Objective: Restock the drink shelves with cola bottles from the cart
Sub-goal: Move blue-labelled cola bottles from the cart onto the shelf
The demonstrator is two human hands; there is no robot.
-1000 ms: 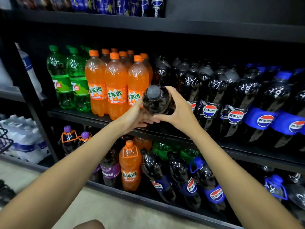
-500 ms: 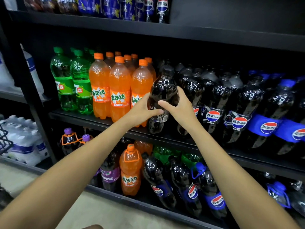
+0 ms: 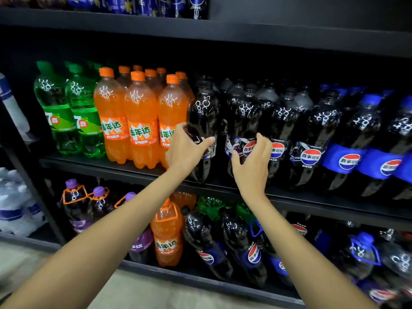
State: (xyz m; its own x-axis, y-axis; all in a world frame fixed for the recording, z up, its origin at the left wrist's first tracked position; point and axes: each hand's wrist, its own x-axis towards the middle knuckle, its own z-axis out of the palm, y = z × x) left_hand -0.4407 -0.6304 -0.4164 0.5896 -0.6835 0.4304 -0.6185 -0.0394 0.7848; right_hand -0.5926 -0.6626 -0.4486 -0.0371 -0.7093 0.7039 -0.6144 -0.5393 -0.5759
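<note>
Left hand grasps the dark plastic cola bottle, likely steadying it upright just right of the orange soda bottles; right hand's fingers released, holding nothing.

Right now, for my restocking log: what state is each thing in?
cola bottle, upright on the middle shelf, beside the orange bottles.
left hand, grips the cola bottle at its label.
right hand, fingers loosely curled, holding nothing.
orange bottles, upright, capped.

Dark cola bottle; orange bottles (orange caps).
</note>
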